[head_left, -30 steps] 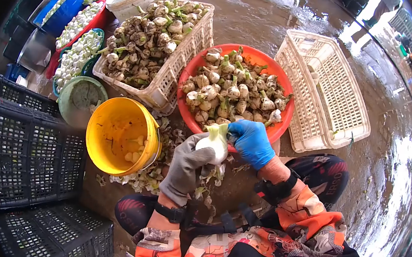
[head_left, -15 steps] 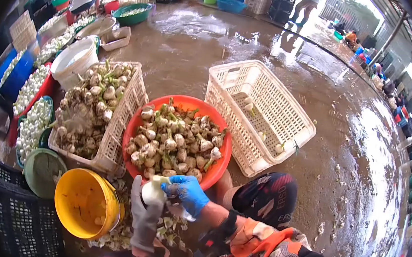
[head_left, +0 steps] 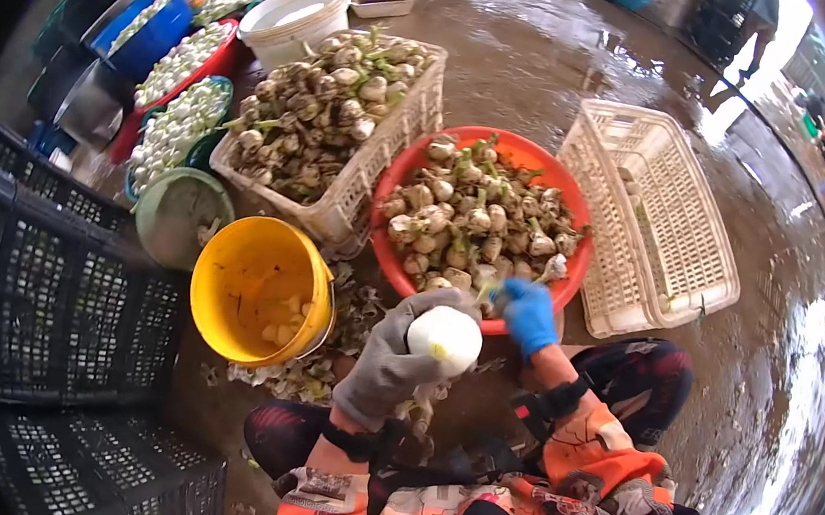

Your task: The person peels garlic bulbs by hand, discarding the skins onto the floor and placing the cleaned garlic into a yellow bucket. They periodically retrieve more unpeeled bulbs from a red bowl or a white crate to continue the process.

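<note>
My left hand (head_left: 392, 361), in a grey glove, is closed around a white, peeled garlic bulb (head_left: 445, 339) in front of the red basin (head_left: 381, 239). Just to its right is my right hand (head_left: 527, 318), in a blue glove, near the basin's front rim. Its fingers are curled and slightly blurred, and what they hold cannot be made out. Unpeeled garlic bulbs (head_left: 482, 215) with short stalks fill the basin. Left of my left hand stands a yellow bucket (head_left: 220, 272) with a few pale pieces at its bottom.
A cream crate (head_left: 382, 169) heaped with unpeeled garlic stands left of the basin; another cream crate (head_left: 699, 258) stands right. Black crates (head_left: 74, 323) line the left side. Peelings (head_left: 357, 302) litter the wet floor. Tubs of white bulbs (head_left: 179, 137) stand behind; a person (head_left: 753, 32) stands far back.
My right hand has moved apart from the garlic bulb, to the right. The bulb is turned, and its stalk no longer shows. The whole view has swung left and down.
</note>
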Demonstrator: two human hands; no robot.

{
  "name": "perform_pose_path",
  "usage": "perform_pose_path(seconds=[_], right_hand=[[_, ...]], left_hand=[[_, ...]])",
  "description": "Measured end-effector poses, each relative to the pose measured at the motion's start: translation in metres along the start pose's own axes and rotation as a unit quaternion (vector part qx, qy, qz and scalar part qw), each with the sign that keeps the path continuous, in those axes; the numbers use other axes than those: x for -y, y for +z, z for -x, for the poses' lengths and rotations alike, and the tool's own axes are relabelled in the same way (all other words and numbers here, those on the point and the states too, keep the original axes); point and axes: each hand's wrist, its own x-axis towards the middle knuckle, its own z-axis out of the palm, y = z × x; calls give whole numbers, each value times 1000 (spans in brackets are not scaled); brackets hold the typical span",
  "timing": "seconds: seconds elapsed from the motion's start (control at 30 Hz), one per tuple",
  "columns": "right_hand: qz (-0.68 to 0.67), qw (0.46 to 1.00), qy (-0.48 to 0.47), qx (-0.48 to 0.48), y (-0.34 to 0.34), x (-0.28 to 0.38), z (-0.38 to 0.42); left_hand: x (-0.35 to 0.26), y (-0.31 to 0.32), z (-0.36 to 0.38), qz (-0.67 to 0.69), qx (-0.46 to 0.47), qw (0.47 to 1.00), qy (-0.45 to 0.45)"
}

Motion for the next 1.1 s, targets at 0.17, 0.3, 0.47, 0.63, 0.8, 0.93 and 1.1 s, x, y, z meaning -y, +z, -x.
perform_pose_path(seconds=[0.17,0.3,0.47,0.63,0.8,0.93,1.1], right_hand=[[348,861,-156,336,-13,-8,23],[-17,961,61,269,-10,86,33],[-154,935,111,299,38,77,56],[-77,979,-48,184,67,46,63],[129,963,-162,172,69,57,58],[85,971,-112,195,56,71,51],[173,955,-163,180,44,83,41]], left_hand=[[-2,-1,0,-51,-87,994,50],[6,-2,-6,82,-83,986,122],[17,-3,-10,70,-113,980,148],[24,1,-17,-71,-265,951,145],[33,-6,-19,-123,-342,913,186],[26,-3,-17,-151,-311,924,166],[27,-8,-16,-491,-270,782,274]])
